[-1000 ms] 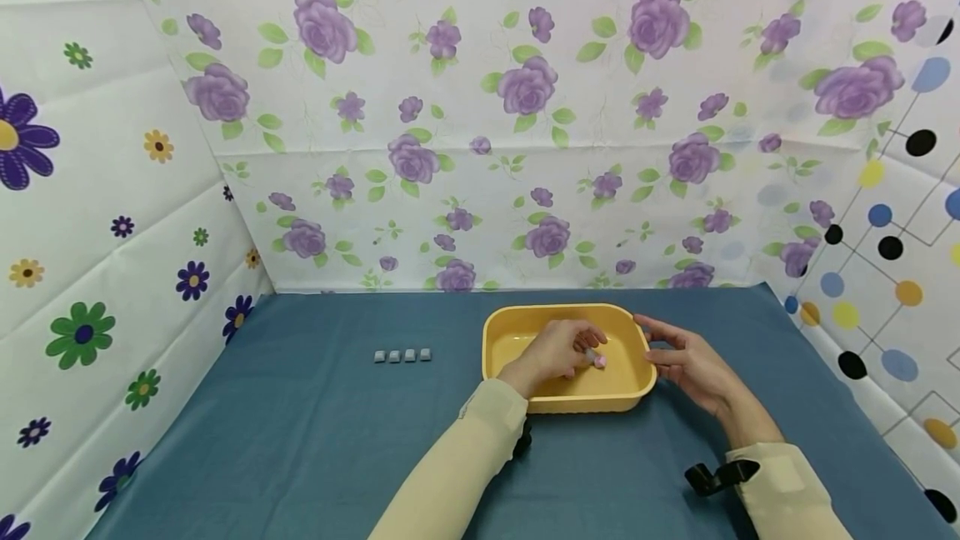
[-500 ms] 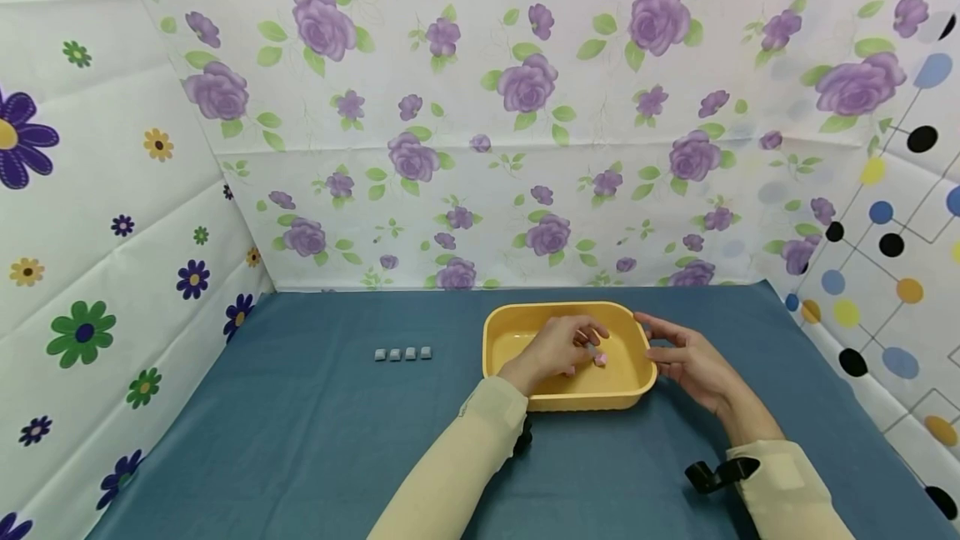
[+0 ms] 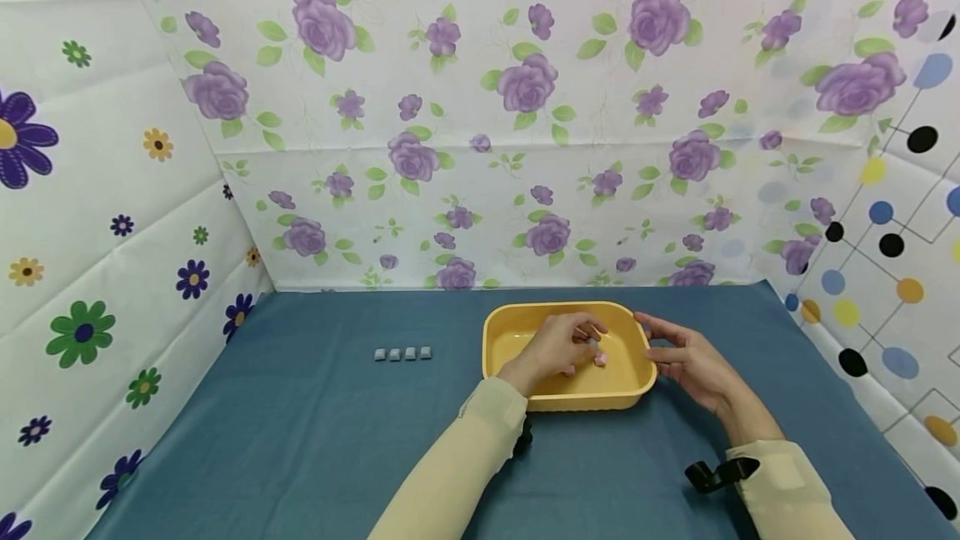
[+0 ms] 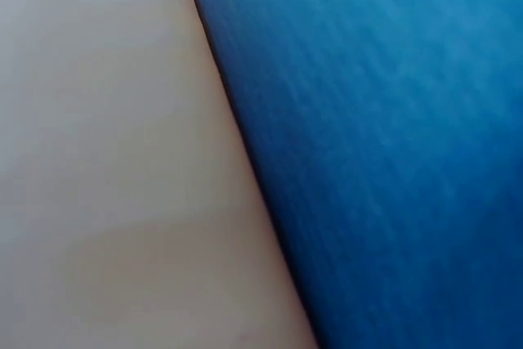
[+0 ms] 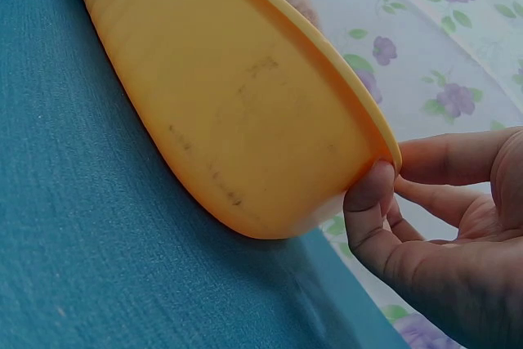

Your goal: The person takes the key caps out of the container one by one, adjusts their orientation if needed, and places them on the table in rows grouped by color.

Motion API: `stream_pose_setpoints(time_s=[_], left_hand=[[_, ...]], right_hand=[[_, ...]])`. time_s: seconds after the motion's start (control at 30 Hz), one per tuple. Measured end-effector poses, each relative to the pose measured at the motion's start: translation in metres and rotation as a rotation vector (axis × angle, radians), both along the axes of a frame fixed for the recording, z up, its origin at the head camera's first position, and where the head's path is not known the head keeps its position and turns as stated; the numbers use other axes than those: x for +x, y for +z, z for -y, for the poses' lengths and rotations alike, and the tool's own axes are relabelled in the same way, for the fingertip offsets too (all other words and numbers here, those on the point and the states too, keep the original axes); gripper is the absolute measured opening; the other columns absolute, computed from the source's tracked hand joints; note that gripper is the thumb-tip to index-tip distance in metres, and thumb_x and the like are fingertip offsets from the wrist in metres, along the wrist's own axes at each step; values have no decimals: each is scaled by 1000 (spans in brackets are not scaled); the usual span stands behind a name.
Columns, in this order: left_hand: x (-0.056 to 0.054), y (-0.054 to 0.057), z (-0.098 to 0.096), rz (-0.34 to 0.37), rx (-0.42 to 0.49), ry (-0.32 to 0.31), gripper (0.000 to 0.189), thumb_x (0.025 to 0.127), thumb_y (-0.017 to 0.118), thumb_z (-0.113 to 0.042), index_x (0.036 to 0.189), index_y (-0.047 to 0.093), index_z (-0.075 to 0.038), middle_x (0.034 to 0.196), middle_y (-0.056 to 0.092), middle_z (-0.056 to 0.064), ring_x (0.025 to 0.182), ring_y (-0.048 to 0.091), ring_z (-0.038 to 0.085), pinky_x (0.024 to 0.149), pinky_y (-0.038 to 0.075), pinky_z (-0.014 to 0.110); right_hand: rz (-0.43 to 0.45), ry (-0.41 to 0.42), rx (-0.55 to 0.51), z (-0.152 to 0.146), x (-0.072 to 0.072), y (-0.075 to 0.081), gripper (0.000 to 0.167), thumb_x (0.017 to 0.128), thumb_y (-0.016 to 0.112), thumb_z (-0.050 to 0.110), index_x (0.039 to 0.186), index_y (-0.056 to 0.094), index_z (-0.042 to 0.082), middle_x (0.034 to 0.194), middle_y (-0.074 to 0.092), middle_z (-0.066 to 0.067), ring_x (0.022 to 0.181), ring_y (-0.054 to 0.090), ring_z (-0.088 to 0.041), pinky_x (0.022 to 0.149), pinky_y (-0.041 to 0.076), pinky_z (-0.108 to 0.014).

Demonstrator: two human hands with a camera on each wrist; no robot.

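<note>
A yellow plastic basin (image 3: 581, 401) stands on the table right of centre in the head view. My left hand (image 3: 557, 344) reaches down into it, pinching a small grey keycap (image 3: 593, 343) at its fingertips, mostly hidden by them. Small pink keycaps (image 3: 601, 359) lie in the basin under and beside this hand. My right hand (image 3: 693, 365) grips the basin's right rim; in the right wrist view the thumb (image 5: 372, 198) presses the outer wall and the fingers go over the rim. In the left wrist view only a pale sleeve (image 4: 122, 161) and blue cloth show.
Several grey keycaps (image 3: 402, 354) stand in a straight row left of the basin. A blue cloth (image 3: 300, 440) covers the table. Flowered sheets (image 3: 480, 190) hang at the back and sides. A black wrist mount (image 3: 722, 474) sticks out at the right sleeve.
My left fingers have shifted slightly, and the grey keycap has risen a little from beside the pink one. The right hand keeps its grip on the rim.
</note>
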State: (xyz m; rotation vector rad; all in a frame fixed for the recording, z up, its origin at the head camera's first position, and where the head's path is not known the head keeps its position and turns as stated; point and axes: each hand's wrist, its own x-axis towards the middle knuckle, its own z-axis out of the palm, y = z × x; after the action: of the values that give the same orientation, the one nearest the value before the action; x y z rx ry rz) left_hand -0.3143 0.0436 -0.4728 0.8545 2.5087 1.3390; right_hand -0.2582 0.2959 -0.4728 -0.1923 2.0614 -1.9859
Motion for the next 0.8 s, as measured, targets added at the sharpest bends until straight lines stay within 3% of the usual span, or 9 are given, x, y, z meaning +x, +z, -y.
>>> stream_pose_setpoints(time_s=[0.3,0.47,0.67,0.8], left_hand=[[-1,2,-1,-13,90,12,29,99,70,0,127,73,-6,122,73,11,105,68,8,91,54,19],[1,6,-1,-15,143,47,28,98,71,-2,126,74,-7,119,73,7,102,67,6,91,54,20],[2,11,0,34,309,77,28,97,73,-2,124,74,-10,113,71,0,105,69,14,94,55,25],[0,13,3,44,394,83,27,97,74,-4,124,73,-9,112,71,0,104,69,16,87,58,27]], right_hand=[[-4,-2,7,-1,-1,0,74,104,64,10,166,24,8,125,42,-14,101,60,-18,80,57,-31],[-5,-3,8,-2,-1,-1,73,104,64,9,166,25,7,125,43,-14,100,60,-19,81,57,-31],[4,-3,1,-2,-1,-3,73,104,64,9,166,25,7,126,43,-15,100,60,-19,80,57,-31],[6,-6,0,-1,-2,-3,73,103,65,9,166,26,8,126,43,-16,100,60,-20,80,57,-31]])
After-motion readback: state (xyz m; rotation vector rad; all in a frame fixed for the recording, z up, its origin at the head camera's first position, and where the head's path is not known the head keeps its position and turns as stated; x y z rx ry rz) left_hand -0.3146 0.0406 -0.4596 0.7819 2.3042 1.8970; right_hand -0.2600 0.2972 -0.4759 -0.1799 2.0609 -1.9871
